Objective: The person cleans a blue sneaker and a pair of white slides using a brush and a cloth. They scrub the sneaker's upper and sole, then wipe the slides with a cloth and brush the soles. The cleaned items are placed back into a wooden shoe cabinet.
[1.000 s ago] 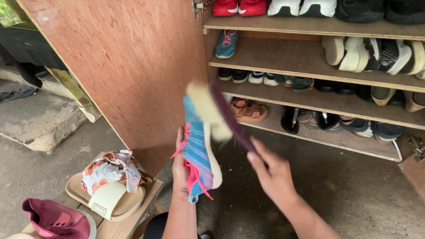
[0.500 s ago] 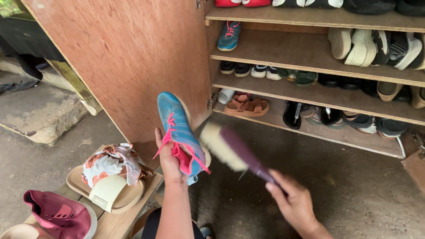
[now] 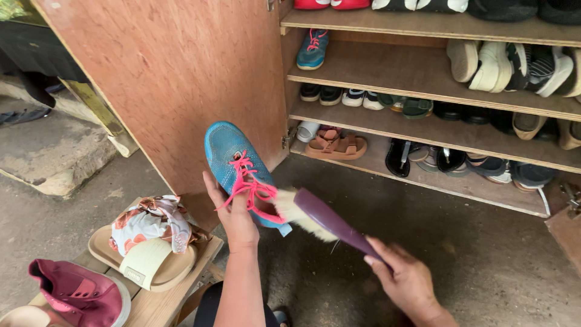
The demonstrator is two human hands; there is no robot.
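Note:
My left hand (image 3: 233, 213) grips a blue sneaker (image 3: 229, 152) with pink laces, its top turned up and its toe pointing away to the upper left. My right hand (image 3: 407, 280) holds the purple handle of a brush (image 3: 324, 218) with pale bristles. The bristles touch the sneaker's heel end, right beside my left hand.
An open wooden shoe cabinet stands ahead, its door (image 3: 175, 79) to the left and shelves (image 3: 423, 91) filled with shoes and sandals. A matching blue sneaker (image 3: 313, 49) sits on a shelf. A low wooden bench (image 3: 163, 300) at lower left carries a beige slide, patterned cloth and a maroon shoe (image 3: 78, 297).
The sneaker turned from sole-side toward the brush to top-side up and dropped lower. The brush came down from the sole and now meets the heel end.

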